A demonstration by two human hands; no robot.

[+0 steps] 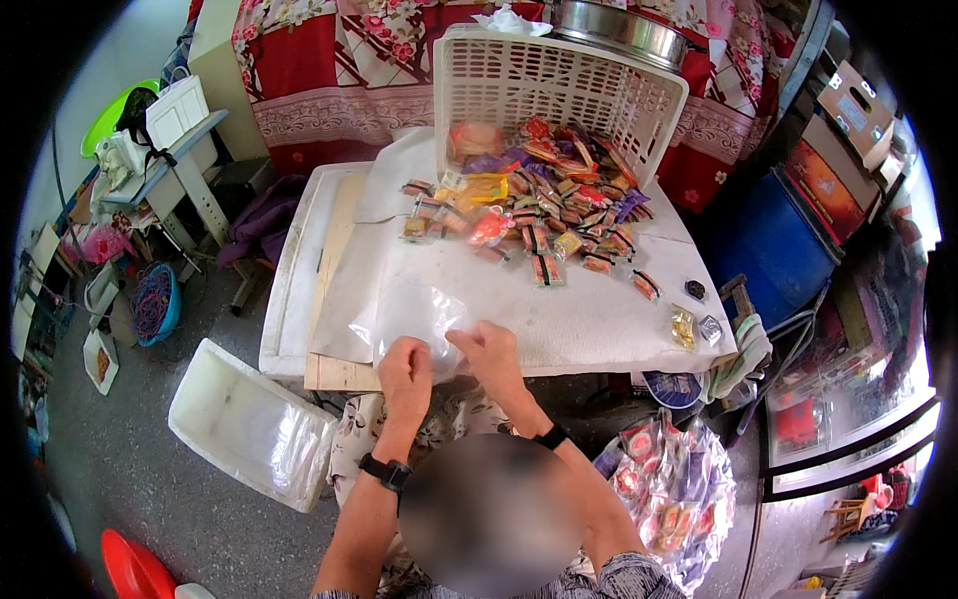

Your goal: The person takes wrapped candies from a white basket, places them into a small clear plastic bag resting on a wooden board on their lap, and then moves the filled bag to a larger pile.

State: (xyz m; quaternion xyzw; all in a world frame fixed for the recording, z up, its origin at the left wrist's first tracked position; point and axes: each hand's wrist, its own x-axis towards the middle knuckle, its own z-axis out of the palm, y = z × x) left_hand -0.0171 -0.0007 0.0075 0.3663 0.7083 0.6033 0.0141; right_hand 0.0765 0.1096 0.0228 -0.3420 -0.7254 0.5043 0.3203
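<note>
A transparent plastic bag [423,311] lies flat on the white-covered table [554,326], its near edge towards me. My left hand [406,374] is curled and pinches the bag's near left edge, above the table's front edge. At the bag's right edge, my right hand [490,352] grips the film with thumb and bent fingers; the exact contact is partly hidden. Beyond the bag, small wrapped snacks [546,268] lie in a loose pile. The pile spills out of a white plastic basket [554,75] tipped on its side.
On the table's right corner sit a gold packet [682,326] and a dark, round wrapped piece [694,288]. A foam box [247,427] with plastic film stands on the floor at left. At right are a large bag of packed snacks [673,494] and a blue barrel [775,243].
</note>
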